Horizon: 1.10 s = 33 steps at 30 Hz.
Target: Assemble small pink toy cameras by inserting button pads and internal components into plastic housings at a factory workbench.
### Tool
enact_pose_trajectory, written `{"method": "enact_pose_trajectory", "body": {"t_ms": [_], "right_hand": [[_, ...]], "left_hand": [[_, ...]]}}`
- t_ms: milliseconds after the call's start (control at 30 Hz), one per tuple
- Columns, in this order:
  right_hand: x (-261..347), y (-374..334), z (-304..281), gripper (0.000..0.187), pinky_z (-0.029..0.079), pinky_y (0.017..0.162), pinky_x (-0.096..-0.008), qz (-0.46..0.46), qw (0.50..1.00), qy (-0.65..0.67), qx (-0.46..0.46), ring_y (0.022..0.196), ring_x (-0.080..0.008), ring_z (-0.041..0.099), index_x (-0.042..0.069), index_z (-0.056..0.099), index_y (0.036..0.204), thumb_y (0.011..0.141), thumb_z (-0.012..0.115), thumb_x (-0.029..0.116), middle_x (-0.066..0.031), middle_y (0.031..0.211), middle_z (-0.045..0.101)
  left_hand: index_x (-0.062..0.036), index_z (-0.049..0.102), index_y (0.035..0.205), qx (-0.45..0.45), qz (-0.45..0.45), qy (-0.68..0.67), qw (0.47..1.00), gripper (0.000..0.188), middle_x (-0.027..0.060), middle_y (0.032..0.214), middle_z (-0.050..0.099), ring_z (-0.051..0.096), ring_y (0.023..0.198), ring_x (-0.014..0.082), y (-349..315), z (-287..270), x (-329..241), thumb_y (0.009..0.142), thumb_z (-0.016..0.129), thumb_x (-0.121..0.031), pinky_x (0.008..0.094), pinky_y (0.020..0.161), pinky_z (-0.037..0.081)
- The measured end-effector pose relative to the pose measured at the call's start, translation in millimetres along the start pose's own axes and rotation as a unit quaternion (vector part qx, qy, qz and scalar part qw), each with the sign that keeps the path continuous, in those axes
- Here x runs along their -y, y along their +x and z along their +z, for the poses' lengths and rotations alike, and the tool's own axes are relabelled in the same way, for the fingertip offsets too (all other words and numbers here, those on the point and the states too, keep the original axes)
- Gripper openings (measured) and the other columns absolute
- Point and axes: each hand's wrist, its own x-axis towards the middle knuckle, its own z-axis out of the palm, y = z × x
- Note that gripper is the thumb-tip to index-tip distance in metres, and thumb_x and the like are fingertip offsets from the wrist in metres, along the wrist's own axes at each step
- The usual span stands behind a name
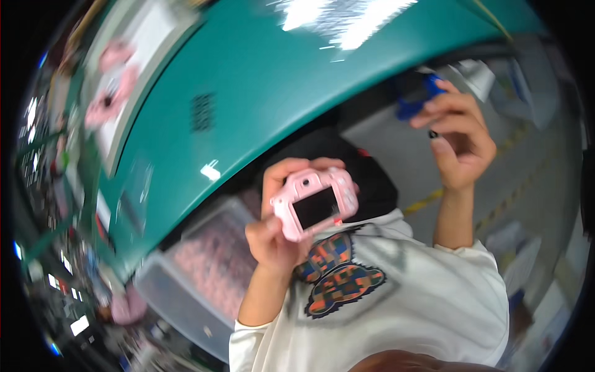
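Note:
My left hand (277, 232) is closed around a pink toy camera (328, 224), which is tilted with its dark rectangular screen facing up at me. The camera has a small dark round spot above the screen and pale buttons at its right side. Out to the right, my right hand (465, 139) is raised with its fingers bent, and a small dark piece (433, 134) sits between thumb and fingers. Just past those fingertips is a blue object (410, 110); whether the hand touches it I cannot tell.
A green tabletop (260, 93) curves across in front of me. On its left, a light tray (145, 37) holds several pink parts (114, 84). A translucent bin (164, 288) of small pink pieces stands below the table edge. Yellow-striped floor (424, 201) shows at right.

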Motion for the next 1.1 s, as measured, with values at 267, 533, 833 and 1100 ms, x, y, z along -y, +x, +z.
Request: {"method": "enact_pose_trajectory", "body": {"t_ms": [267,533,833,1100], "right_hand": [[11,-48,-96,0.019,0.051,0.097,-0.0430,0.038,0.987,-0.098,-0.120,0.085,-0.0276,0.070,-0.001,0.070,0.096,0.078,0.065,-0.003,-0.0217,0.117,0.066],[-2,-76,-115,0.020,0.055,0.085,-0.0383,0.065,0.983,-0.083,-0.153,0.087,-0.0298,0.071,-0.002,0.069,0.100,0.081,0.062,-0.004,-0.0223,0.124,0.061],[-12,-79,-105,0.021,0.054,0.085,-0.0377,0.110,0.979,-0.058,-0.163,0.088,-0.0292,0.071,-0.001,0.069,0.101,0.082,0.062,-0.005,-0.0211,0.127,0.060],[-14,-80,-100,0.020,0.054,0.084,-0.0364,0.125,0.977,-0.069,-0.158,0.088,-0.0286,0.071,-0.001,0.068,0.101,0.082,0.062,-0.005,-0.0211,0.127,0.059]], "left_hand": [[-0.0070,0.059,0.121,-0.086,-0.320,-0.095,0.939,0.039,0.0231,0.119,0.062,0.065,0.101,0.0362,137,34,115,0.089,0.053,-0.029,0.0421,0.079,0.054],[-0.0055,0.056,0.118,-0.206,-0.257,0.000,0.944,0.030,0.0217,0.113,0.061,0.063,0.088,0.0333,246,7,223,0.095,0.047,-0.022,0.0400,0.071,0.053],[-0.0055,0.061,0.114,-0.195,-0.222,0.118,0.948,0.032,0.0180,0.110,0.065,0.065,0.085,0.0298,272,-16,240,0.092,0.048,-0.025,0.0335,0.062,0.052],[-0.0080,0.067,0.110,-0.164,-0.190,0.189,0.949,0.032,0.0147,0.102,0.068,0.066,0.077,0.0239,283,-26,232,0.090,0.050,-0.026,0.0291,0.057,0.049]]}}
